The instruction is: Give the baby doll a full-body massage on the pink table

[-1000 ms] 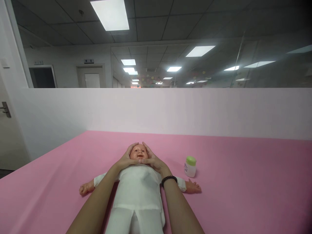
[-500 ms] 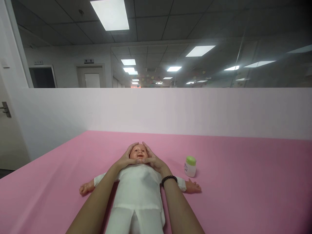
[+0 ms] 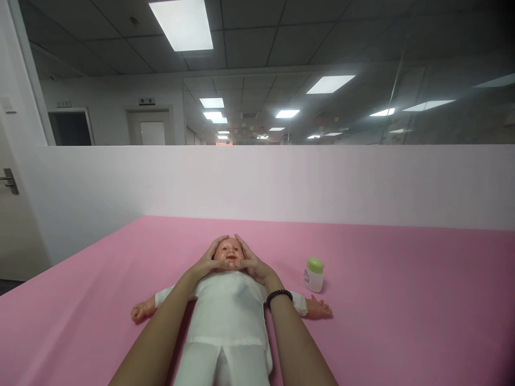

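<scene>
A baby doll (image 3: pixel 230 305) in white clothes lies on its back, its arms stretched out to both sides. My left hand (image 3: pixel 206 263) cups the left side of the doll's head (image 3: pixel 229 247), fingers curving up to the crown and thumb resting by the chin. On the opposite side my right hand (image 3: pixel 256 266) holds the head the same way, its thumb at the other edge of the chin. A small gap separates the two thumbs. Around my right wrist is a dark beaded bracelet (image 3: pixel 279 294). The back of the doll's head is hidden.
A small jar (image 3: pixel 314 277) with a green lid stands to the right, beyond the doll's outstretched hand. Everything rests on a pink-covered table (image 3: pixel 394 300). A white partition (image 3: pixel 281 182) rises behind it, topped by glass. At far left is a door (image 3: pixel 18 230).
My thumbs have slid slightly apart along the doll's chin, away from its middle. The other fingers, the doll and the jar stay where they were.
</scene>
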